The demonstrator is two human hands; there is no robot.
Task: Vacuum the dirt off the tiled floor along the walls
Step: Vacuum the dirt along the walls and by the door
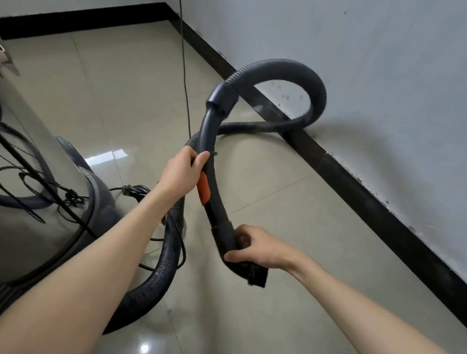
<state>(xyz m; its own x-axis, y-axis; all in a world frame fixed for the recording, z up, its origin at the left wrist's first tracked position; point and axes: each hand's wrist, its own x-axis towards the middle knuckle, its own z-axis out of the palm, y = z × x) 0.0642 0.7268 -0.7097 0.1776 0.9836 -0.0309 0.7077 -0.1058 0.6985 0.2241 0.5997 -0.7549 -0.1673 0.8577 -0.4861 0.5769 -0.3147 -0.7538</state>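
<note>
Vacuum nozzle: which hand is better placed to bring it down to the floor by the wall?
Probably the right hand: it already grips the nozzle end, nearest the black baseboard. The left hand holds the handle higher.

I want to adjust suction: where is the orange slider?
Head view, centre: the orange slider sits on the curved black handle tube, just below the left hand.

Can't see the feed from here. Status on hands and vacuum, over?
Left hand grips curved black vacuum handle tube; right hand grips its nozzle end, off the floor. Black ribbed hose looped against black baseboard. Thin black cord hangs ahead.
</note>
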